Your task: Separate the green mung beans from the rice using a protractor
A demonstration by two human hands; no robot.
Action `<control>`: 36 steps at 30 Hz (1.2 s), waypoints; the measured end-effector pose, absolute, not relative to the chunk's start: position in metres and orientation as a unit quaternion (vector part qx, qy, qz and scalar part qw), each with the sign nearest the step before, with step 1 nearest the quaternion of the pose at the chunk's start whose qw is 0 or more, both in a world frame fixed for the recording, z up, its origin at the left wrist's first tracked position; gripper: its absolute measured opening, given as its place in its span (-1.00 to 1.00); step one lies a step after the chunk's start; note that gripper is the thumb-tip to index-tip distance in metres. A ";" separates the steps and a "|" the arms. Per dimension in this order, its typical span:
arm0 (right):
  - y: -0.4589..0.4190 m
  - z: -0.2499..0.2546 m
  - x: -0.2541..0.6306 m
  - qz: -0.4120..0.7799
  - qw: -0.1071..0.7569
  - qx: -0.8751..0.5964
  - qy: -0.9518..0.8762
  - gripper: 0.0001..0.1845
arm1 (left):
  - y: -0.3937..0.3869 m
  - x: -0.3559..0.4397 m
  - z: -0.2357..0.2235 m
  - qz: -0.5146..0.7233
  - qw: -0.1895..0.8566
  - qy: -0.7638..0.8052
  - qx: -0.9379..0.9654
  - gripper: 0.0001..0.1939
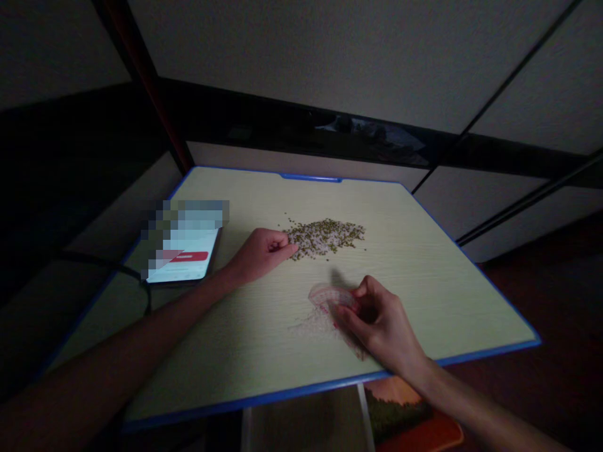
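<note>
My left hand point(264, 254) is closed in a pinch, its fingertips touching the left edge of a mixed pile of green beans and white grains point(327, 237). What lies between those fingertips is too small to make out. Nearer to me, my right hand point(384, 320) grips a small clear plastic bag with reddish marks point(335, 296), between thumb and fingers. The bag looks partly blurred. Below and left of it, a small heap of white grains point(311, 323) is spread on the table; the bag hides part of it.
The pale, wood-grain table point(438, 276) has a blue rim. A tablet or phone with a lit screen point(188, 248) stands at the left, a dark cable point(117, 267) beside it. Behind the table is a panelled wall point(306, 56). An orange and green item point(405, 408) shows below the front edge.
</note>
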State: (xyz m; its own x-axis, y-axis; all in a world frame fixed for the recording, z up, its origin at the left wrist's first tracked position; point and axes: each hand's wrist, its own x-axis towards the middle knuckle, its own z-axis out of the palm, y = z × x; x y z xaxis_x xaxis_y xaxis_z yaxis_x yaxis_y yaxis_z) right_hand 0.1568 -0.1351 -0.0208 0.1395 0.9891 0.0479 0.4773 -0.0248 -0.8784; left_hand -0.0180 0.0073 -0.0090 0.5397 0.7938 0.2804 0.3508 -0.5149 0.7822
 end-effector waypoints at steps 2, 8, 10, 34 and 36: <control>-0.132 -0.019 0.156 0.345 0.410 -0.625 -0.568 -0.78 | 0.007 -0.018 -0.008 0.311 0.367 0.358 0.801 -0.63; -0.085 -0.003 0.191 0.321 0.531 -0.548 -0.561 -0.77 | 0.007 -0.021 -0.002 0.304 0.438 0.374 0.759 -0.64; -0.066 0.001 0.205 0.305 0.572 -0.533 -0.544 -0.74 | 0.006 -0.022 0.001 0.306 0.456 0.378 0.746 -0.65; -0.062 -0.010 0.199 0.374 0.470 -0.588 -0.541 -0.83 | 0.011 -0.031 -0.007 0.197 0.655 0.334 0.649 -0.69; -0.059 -0.008 0.189 0.406 0.458 -0.560 -0.558 -0.83 | 0.011 -0.031 -0.007 0.241 0.692 0.333 0.594 -0.74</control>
State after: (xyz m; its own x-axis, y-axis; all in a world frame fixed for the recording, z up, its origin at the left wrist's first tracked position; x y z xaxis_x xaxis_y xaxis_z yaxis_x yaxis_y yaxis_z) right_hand 0.1888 -0.0593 -0.0076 0.0479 0.9973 0.0562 0.2528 0.0423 -0.9666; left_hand -0.0313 0.0110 -0.0066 0.6618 0.7289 -0.1751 0.0625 0.1791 0.9818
